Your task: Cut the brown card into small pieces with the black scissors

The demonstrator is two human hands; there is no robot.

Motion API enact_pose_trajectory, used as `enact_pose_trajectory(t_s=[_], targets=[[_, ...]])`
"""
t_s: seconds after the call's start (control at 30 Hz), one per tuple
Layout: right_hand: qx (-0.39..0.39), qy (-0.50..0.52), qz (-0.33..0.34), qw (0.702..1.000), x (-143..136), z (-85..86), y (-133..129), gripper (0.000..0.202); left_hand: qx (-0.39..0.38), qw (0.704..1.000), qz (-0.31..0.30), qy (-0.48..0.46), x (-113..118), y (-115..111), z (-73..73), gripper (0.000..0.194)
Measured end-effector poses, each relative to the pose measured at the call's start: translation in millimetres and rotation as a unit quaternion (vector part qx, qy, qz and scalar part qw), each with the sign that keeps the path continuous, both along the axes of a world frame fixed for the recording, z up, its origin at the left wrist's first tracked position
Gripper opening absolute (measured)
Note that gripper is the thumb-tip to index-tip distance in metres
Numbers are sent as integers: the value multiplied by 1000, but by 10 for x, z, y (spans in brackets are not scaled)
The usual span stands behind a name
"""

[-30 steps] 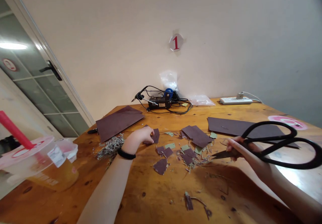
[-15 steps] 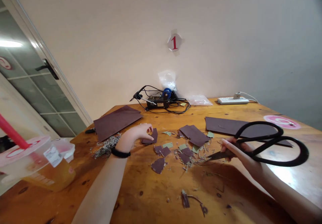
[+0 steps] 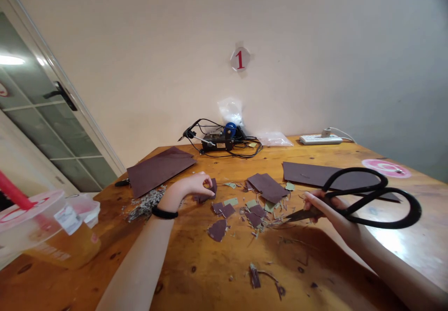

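Note:
My left hand [image 3: 196, 186], with a black band at its wrist, is at a small dark brown paper piece [image 3: 211, 192], thumb and fingers curled round toward its edge. Black-handled scissors [image 3: 367, 199] are held by the blade part in my right hand [image 3: 325, 204], handles pointing right and tip pointing left. Between the hands lie cut brown squares [image 3: 269, 187], green bits [image 3: 230, 202] and thin shreds. Beside my left wrist sits a heap of grey dried sprigs [image 3: 145, 203].
Large brown sheets [image 3: 163, 169] lie at the left, another [image 3: 315, 175] at the right. A cup of orange drink [image 3: 63, 241] stands front left. At the back are a black device with cables [image 3: 219, 141], plastic bags [image 3: 276, 139] and a power strip [image 3: 320, 139].
My left fingers have closed in on the small brown paper, which has shifted slightly. The whole view has moved a little. My right hand still holds the scissors.

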State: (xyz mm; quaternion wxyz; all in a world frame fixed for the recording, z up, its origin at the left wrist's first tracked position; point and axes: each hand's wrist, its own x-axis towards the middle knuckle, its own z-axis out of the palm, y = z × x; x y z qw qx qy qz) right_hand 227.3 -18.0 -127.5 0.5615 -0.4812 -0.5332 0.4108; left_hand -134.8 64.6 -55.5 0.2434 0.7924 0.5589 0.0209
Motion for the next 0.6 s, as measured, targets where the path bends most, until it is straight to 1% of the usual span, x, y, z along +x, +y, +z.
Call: enact_pose_trajectory(t_s=[0.1,0.2,0.3,0.37,0.4,0.47,0.5,0.6], targets=[[4,12,4,1000,17,-39,17,36,-25,999,7,-36,3,-23,56,28],[3,21,19,1000,50,-78,52,33,-36,993,-5,-114,56,-88,155,34],[-11,23,29,999,56,-72,70,34,-80,972,-44,-217,147,-207,270,33],[-8,27,17,999,28,-33,49,36,-117,952,-49,-280,220,-291,337,33],[-3,28,7,1000,7,-5,30,37,-124,946,-47,-295,262,-327,364,32],[2,28,-8,1000,-34,54,-15,38,-124,949,-55,-284,374,-390,402,32],[-2,30,-8,1000,-49,80,-35,38,-125,954,-72,-262,449,-425,410,31],[0,46,-12,999,-57,124,-72,37,-137,964,-168,-156,764,-600,374,29]])
